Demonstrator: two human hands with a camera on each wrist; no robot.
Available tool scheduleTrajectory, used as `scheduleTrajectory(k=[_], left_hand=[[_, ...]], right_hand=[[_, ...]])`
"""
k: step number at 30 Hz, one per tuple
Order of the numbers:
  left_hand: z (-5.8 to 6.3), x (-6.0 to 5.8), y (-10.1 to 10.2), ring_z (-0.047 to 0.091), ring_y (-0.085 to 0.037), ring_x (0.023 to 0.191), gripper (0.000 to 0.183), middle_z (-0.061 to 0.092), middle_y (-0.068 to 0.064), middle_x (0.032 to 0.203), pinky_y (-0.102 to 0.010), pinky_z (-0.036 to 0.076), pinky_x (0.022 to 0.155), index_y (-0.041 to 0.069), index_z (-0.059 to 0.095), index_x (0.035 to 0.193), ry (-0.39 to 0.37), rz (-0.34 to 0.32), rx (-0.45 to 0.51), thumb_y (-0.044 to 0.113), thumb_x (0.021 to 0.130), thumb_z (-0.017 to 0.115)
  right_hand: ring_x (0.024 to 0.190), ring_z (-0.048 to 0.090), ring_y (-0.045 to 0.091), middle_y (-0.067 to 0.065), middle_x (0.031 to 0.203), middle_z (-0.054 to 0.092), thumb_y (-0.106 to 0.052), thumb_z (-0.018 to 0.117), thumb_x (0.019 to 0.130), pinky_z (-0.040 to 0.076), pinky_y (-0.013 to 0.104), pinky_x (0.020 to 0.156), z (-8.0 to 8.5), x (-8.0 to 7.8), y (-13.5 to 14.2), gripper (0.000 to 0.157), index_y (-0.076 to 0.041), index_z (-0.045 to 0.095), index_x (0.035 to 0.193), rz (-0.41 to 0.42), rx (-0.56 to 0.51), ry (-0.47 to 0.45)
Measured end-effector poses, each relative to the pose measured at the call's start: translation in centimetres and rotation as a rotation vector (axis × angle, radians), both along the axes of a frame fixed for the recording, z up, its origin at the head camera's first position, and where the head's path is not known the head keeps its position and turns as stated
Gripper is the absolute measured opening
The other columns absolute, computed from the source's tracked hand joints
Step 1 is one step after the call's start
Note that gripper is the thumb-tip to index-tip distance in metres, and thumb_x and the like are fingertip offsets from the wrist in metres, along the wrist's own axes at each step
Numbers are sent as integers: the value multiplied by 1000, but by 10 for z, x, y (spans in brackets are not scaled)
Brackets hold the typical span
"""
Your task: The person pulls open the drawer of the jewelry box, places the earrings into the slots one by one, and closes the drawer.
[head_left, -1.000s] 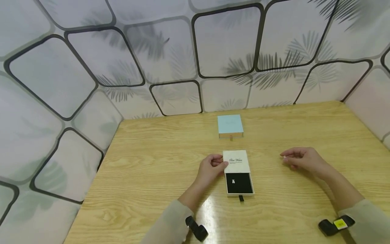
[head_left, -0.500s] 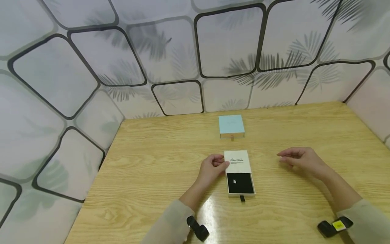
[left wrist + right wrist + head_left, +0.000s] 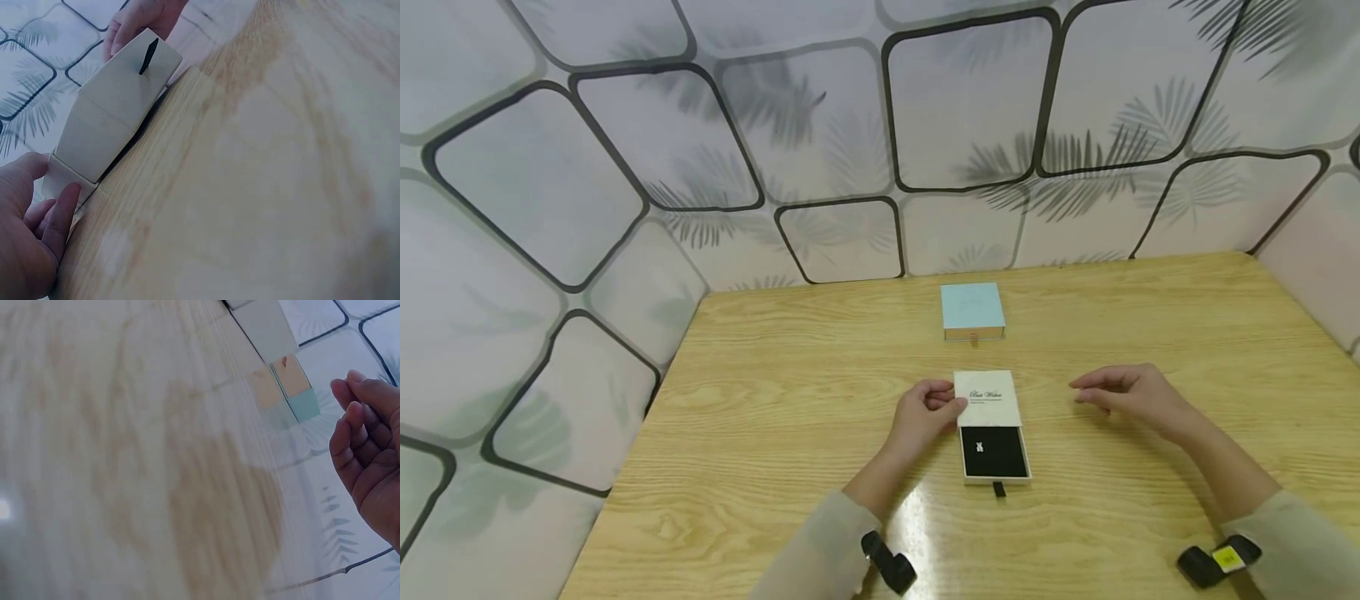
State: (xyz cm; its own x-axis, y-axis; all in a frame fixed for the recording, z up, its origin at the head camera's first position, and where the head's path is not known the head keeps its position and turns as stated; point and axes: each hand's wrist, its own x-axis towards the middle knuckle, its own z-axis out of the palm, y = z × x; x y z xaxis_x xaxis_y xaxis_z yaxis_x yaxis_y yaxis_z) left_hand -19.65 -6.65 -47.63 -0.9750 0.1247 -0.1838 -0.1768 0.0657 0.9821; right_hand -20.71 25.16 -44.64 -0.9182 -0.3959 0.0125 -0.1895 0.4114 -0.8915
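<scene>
A white jewelry box [image 3: 987,400] lettered "Best Wishes" lies on the table, its drawer pulled partway out toward me. The drawer's black pad [image 3: 1003,454] bears a small silvery earring-like piece [image 3: 979,447] left of its middle. A black ribbon tab [image 3: 999,489] sticks out at the drawer's front. My left hand [image 3: 922,417] grips the box sleeve by its left side, thumb on the top edge. To the right of the box, my right hand [image 3: 1131,400] is held above the table, thumb and forefinger tips together. The tiny white thing pinched there is barely visible now.
A light blue box [image 3: 972,306] with an orange-tan front and a small tab stands behind the white box. The wooden table [image 3: 775,417] meets a patterned cloth wall [image 3: 835,242] at the back and sides.
My right hand has moved a little left toward the box, and the tiny white thing between its fingertips has become harder to see. My left hand stays on the box.
</scene>
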Motion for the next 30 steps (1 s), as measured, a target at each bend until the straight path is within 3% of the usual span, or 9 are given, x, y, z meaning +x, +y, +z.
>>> scheduleTrajectory(k=[7,14,25,30], left_hand=[[0,0,-1,55,-12,83,34,59,-6,97,-26,58,68,0,60,112,7,-5,-1,15,84,72],[0,1,-1,55,-13,83,34,59,-7,98,-26,58,68,-1,60,112,20,-16,-3,15,84,71],[-1,0,-1,56,-12,83,34,59,-7,99,-27,59,69,0,59,113,20,-13,1,14,84,71],[-2,-1,-2,55,-11,83,35,62,-7,100,-20,53,71,1,61,112,70,-11,-86,17,84,72]], right_hand=[[74,64,13,-2,88,72,-7,58,93,53,30,54,-3,0,-8,24,9,64,110,57,-40,22],[66,58,16,-6,89,72,-4,57,93,53,30,54,-2,3,-13,23,11,63,110,82,-61,36],[66,61,17,9,87,72,-3,58,93,52,30,52,9,13,-34,20,10,64,106,133,-52,93],[62,58,14,14,86,71,-2,58,92,52,31,51,10,17,-43,19,10,64,105,166,-68,126]])
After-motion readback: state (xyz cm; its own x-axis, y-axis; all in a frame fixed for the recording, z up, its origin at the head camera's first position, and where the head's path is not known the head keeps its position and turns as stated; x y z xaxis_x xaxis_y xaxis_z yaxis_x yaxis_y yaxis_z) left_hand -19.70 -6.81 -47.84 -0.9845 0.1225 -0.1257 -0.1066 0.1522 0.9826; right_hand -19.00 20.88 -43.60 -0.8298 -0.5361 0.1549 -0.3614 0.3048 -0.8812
